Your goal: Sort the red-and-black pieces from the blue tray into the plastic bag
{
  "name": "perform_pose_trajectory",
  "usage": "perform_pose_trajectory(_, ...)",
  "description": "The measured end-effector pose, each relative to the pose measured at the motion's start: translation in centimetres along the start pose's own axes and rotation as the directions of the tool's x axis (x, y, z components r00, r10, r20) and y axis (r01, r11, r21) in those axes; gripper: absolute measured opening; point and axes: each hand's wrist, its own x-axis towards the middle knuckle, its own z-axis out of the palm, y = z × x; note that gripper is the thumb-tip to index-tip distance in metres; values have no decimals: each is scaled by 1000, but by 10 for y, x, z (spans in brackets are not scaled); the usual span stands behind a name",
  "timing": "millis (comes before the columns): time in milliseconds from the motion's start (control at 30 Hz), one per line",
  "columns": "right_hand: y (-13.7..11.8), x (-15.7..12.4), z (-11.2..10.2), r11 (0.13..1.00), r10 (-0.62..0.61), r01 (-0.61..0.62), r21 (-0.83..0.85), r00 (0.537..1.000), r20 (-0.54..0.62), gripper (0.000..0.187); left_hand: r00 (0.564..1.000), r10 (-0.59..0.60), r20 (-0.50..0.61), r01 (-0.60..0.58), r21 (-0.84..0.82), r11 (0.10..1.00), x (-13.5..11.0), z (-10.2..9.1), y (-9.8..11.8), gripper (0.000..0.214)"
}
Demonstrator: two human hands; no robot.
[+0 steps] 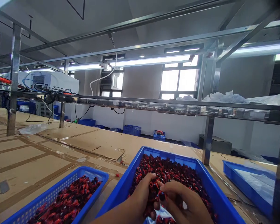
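Both my hands are inside a large blue bin [207, 180] heaped with small red and black parts [175, 172]. My left hand [143, 194] is curled around a few of those red and black parts at the pile's near edge. My right hand [180, 199] meets it from the right, fingertips pinched on a small dark part [161, 196]. The two hands touch each other over the pile. A second, mesh-walled blue basket [60, 189] of the same red and black parts sits to the left of my hands.
The bench top is covered in taped cardboard sheets [49, 149]. A shallow blue tray [247, 183] with clear plastic lies at right. A metal frame post [207, 140] and shelf rail [154, 105] stand behind the bin. More blue crates [132, 129] sit on the floor by the far wall.
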Motion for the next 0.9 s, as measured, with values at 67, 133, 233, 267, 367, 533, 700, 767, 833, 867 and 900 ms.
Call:
perform_pose_trajectory(67, 1, 1, 3, 969, 160, -153, 197, 987, -23, 15, 1000, -10, -27, 11, 20, 1000, -4, 3, 1, 47)
perform_pose_trajectory(133, 5, 5, 4, 784, 373, -368, 500, 923, 94, 23, 1000, -2, -25, 2, 29, 1000, -7, 5, 2, 49)
perform_pose_trajectory(233, 14, 10, 3, 314, 484, -586, 747, 776, 406, 28, 999, 12, -36, -9, 74, 997, -6, 5, 1, 51)
perform_pose_trajectory(267, 16, 11, 3, 232, 478, -617, 752, 746, 465, 27, 999, 14, -50, -9, 92, 996, -5, 4, 0, 51)
perform_pose_trajectory(367, 18, 11, 5, 308, 505, -662, 684, 723, 472, 27, 996, 15, -86, -2, 152, 988, -1, 4, -5, 53)
perform_pose_trajectory(533, 7, 9, 5, 906, 414, -422, 36, 899, 142, 24, 990, 142, -5, -134, 299, 945, 2, 4, -13, 52)
perform_pose_trajectory(700, -2, 11, -2, 924, 284, -227, -309, 946, 154, 12, 991, 119, -56, -98, 295, 950, 3, 3, -13, 50)
perform_pose_trajectory(767, 0, 14, -3, 934, 274, -229, -275, 952, 138, 14, 996, 57, -63, -42, 220, 974, 2, 3, -11, 49)
perform_pose_trajectory(833, 4, 16, -3, 928, 371, -362, -93, 922, 110, 16, 998, 32, -53, -23, 170, 985, 1, 3, -8, 50)
perform_pose_trajectory(867, 7, 17, -4, 880, 459, -469, 71, 880, 118, 16, 998, 32, -45, -25, 158, 987, 1, 3, -7, 51)
perform_pose_trajectory(900, 10, 18, -5, 779, 548, -569, 266, 822, 155, 16, 999, 37, -37, -31, 152, 988, 0, 3, -6, 52)
